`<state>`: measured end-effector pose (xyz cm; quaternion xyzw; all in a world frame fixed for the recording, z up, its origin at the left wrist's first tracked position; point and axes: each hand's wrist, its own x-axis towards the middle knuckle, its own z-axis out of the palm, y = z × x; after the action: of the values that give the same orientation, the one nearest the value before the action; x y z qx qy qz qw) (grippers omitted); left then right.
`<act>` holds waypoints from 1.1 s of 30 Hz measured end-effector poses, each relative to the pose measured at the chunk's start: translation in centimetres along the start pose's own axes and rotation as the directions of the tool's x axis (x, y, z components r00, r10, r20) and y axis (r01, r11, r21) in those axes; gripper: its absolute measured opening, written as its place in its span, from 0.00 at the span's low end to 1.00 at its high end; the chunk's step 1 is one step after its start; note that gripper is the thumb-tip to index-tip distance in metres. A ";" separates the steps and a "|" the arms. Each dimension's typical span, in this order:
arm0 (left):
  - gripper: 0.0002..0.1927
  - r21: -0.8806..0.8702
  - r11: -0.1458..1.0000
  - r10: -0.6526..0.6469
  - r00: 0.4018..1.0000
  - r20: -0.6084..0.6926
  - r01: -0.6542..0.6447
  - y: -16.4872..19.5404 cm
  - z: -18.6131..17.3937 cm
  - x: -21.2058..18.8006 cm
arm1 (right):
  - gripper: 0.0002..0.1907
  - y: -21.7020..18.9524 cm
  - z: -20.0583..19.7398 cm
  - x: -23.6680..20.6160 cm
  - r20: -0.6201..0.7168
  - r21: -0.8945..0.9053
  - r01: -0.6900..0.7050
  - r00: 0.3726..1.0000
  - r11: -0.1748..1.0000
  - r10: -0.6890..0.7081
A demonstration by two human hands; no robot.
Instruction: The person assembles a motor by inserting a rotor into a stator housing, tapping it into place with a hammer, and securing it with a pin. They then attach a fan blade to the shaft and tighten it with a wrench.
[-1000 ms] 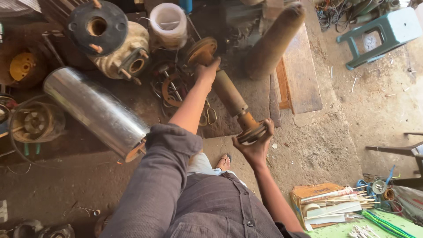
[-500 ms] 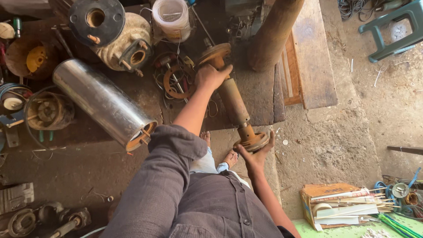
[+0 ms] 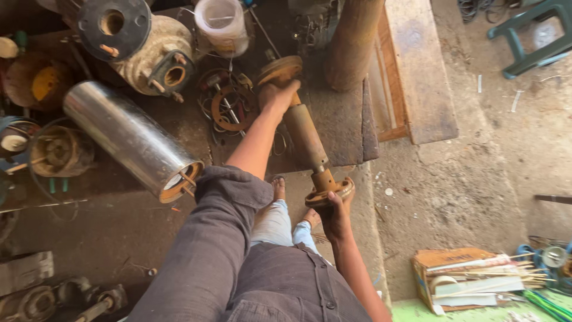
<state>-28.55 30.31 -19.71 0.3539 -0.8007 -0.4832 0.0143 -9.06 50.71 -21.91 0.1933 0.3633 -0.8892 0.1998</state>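
I hold a rusty brown shaft (image 3: 305,138) with a round flange at each end, lifted above the dirt floor. My left hand (image 3: 275,95) grips its far end just under the upper flange (image 3: 279,69). My right hand (image 3: 333,216) grips the near end at the lower flange (image 3: 326,192). My bare feet (image 3: 279,188) stand below the shaft, and a grey sleeve covers my left arm.
A shiny steel cylinder (image 3: 132,141) lies at the left. Pump housings (image 3: 143,50), a white plastic jar (image 3: 221,25) and loose rusty rings (image 3: 229,102) sit behind it. A wooden post (image 3: 353,42), a plank (image 3: 419,67), a green stool (image 3: 536,36) and a box of papers (image 3: 465,279) are to the right.
The view has shifted, so the floor items now sit lower and more to the right in frame. Both hands keep their grip on the shaft, which stays at much the same tilt.
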 end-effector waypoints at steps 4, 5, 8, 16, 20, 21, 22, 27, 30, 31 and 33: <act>0.35 -0.022 0.997 -0.071 0.997 0.016 0.072 0.0 0.5 -0.2 | 0.55 0.5 -1.3 -1.8 0.047 -0.573 0.394 0.891 0.718 -0.452; 0.35 -0.043 0.998 -0.037 0.999 0.001 0.037 0.0 0.8 -0.1 | 0.57 0.3 -2.1 -2.2 0.178 -0.753 0.507 0.770 0.419 -0.613; 0.34 -0.052 0.998 0.019 0.999 -0.048 -0.022 -0.5 1.7 -0.2 | 0.60 -0.5 -4.7 -3.0 0.082 -0.661 0.425 0.860 0.619 -0.503; 0.33 -0.238 0.970 -0.040 0.999 0.021 0.044 -0.4 1.4 -0.8 | 0.59 0.8 -6.3 -4.4 0.211 -0.772 0.502 0.781 0.389 -0.588; 0.33 -0.336 0.942 0.003 0.999 0.036 0.010 -0.9 1.1 -1.0 | 0.56 0.7 -6.7 -4.4 -0.043 -0.289 0.314 0.940 0.905 -0.340; 0.33 -0.336 0.942 -0.008 1.000 0.027 0.017 -1.0 1.2 -0.9 | 0.55 0.6 -7.1 -4.4 -0.109 0.058 0.113 0.988 0.992 -0.107; 0.34 -0.335 0.942 -0.017 1.000 0.021 0.023 -1.2 1.2 -0.8 | 0.55 0.4 -7.5 -4.4 -0.106 0.072 0.062 0.993 0.996 -0.054; 0.34 -0.088 0.980 0.170 0.979 -0.115 -0.181 -1.2 -0.2 1.8 | 0.54 -0.7 -10.0 -5.2 -0.084 -0.215 0.093 0.990 0.972 -0.113; 0.38 0.114 0.990 0.101 0.983 -0.156 -0.084 -0.3 -1.5 4.2 | 0.54 -1.1 -11.4 -5.9 -0.175 -0.280 0.104 0.972 0.954 -0.157; 0.40 0.193 0.981 0.048 0.987 -0.156 -0.017 0.2 -1.9 4.8 | 0.53 -1.1 -11.8 -6.1 -0.180 -0.205 0.093 0.975 0.974 -0.131; 0.39 0.266 0.964 0.024 1.000 -0.014 -0.019 0.8 -2.6 5.8 | 0.49 -0.8 -12.3 -6.3 -0.183 -0.061 0.078 0.979 0.995 -0.087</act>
<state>-32.37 25.20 -19.61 0.3482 -0.8619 -0.3681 -0.0211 -1.74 61.47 -26.48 0.2545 0.4116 -0.8649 0.1331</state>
